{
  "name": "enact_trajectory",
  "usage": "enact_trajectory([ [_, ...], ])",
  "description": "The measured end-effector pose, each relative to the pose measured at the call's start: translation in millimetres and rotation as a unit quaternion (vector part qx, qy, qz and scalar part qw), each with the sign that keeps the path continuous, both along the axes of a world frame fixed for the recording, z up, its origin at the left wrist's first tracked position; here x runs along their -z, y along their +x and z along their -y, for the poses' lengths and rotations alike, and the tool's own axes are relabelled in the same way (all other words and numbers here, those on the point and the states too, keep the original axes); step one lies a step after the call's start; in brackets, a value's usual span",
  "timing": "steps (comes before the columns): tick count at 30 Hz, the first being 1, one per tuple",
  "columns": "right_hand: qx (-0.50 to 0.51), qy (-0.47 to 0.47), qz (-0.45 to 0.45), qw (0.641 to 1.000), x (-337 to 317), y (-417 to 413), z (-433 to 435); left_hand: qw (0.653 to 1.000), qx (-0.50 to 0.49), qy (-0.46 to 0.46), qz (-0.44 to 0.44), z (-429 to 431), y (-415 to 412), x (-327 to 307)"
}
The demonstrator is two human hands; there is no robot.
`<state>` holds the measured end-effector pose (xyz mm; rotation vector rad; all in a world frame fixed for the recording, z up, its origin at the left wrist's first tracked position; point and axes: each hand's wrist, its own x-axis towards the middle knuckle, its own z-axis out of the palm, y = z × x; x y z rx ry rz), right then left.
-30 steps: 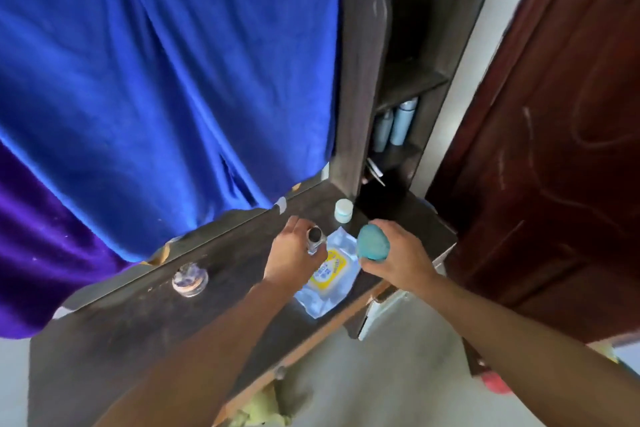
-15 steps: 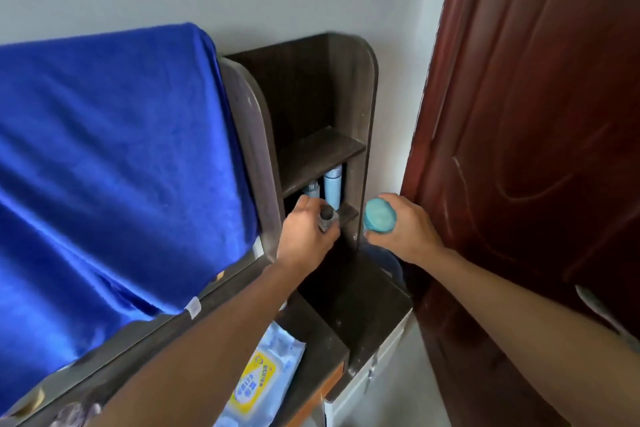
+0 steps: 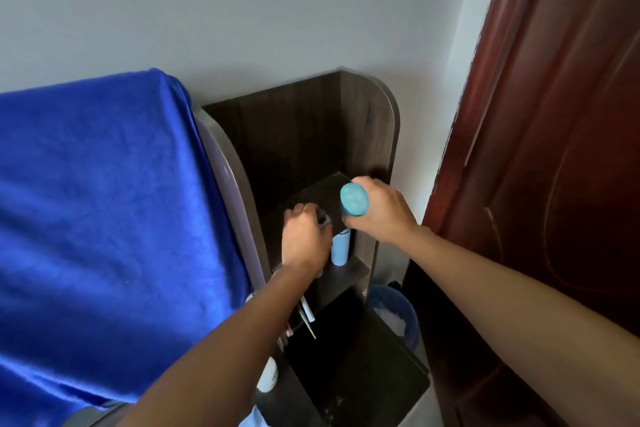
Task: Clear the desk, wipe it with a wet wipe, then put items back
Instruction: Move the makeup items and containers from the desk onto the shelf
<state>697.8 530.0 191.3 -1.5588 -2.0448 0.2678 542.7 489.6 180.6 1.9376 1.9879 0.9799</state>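
My left hand (image 3: 304, 241) is closed around a small dark-capped bottle (image 3: 322, 218), held over the front of the upper shelf (image 3: 311, 198) of the dark wooden shelf unit (image 3: 381, 135). My right hand (image 3: 379, 213) grips a teal-capped bottle (image 3: 354, 199) just right of it, level with the same shelf's front edge. A light blue bottle (image 3: 340, 248) stands on the lower shelf (image 3: 349, 272), below both hands. The dark desk top (image 3: 363, 378) lies beneath, with a small white jar (image 3: 268, 378) on it beside my left forearm.
A blue cloth (image 3: 104, 218) hangs over the board left of the shelves. A dark red door (image 3: 554, 184) stands close on the right. A bin with a blue liner (image 3: 394, 314) sits on the floor beside the desk. Thin tools (image 3: 306, 317) poke out under the lower shelf.
Both hands rose from the desk to the upper shelf, carrying their bottles. My view swung up and right; the wet wipe pack dropped out of sight.
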Motion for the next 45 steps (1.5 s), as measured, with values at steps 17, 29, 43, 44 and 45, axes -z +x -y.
enact_trajectory([
  [17,-0.068,0.031,0.104,0.992,3,-32,-92,0.994,-0.102,-0.012,0.038,-55,13,6],
  [29,-0.088,0.168,0.073,0.979,0,-25,-53,0.993,-0.081,0.085,0.002,-5,14,8],
  [43,-0.152,0.171,-0.067,0.971,81,-120,151,0.992,-0.089,-0.007,-0.088,247,-138,77],
  [44,-0.16,0.158,-0.065,0.972,88,-136,168,0.99,-0.1,-0.018,-0.095,267,-153,83],
  [45,-0.168,0.144,-0.062,0.973,96,-152,183,0.988,-0.113,-0.024,-0.098,287,-168,90],
])
